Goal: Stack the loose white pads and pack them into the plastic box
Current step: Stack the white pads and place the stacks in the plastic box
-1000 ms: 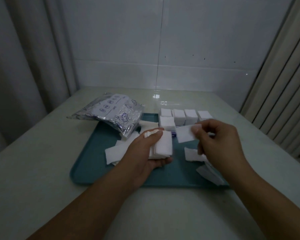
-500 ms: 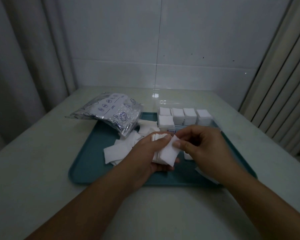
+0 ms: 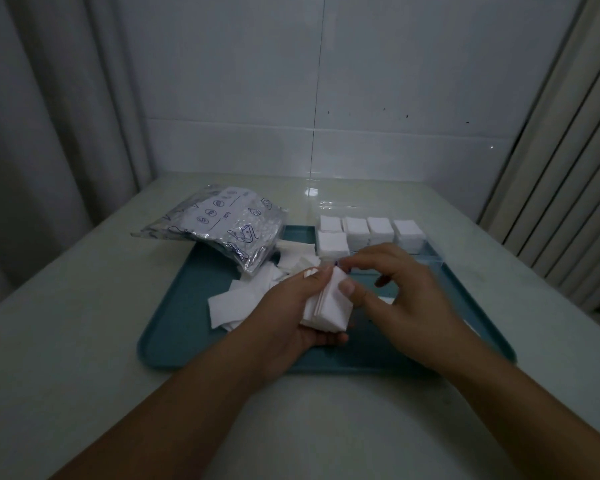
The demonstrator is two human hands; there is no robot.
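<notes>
Stack of pads (image 3: 328, 306) gripped in left hand (image 3: 291, 306) above teal tray (image 3: 174, 341), tilted. Right hand (image 3: 406, 299) touching its right face, thumb pressing. Loose pads (image 3: 236, 299) just left; plastic box (image 3: 378, 233) beyond, far right.

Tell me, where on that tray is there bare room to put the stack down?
The teal tray is bare along its near-left edge, below the loose pads. Its far end is crowded: the foil bag, the plastic box and both hands.
</notes>
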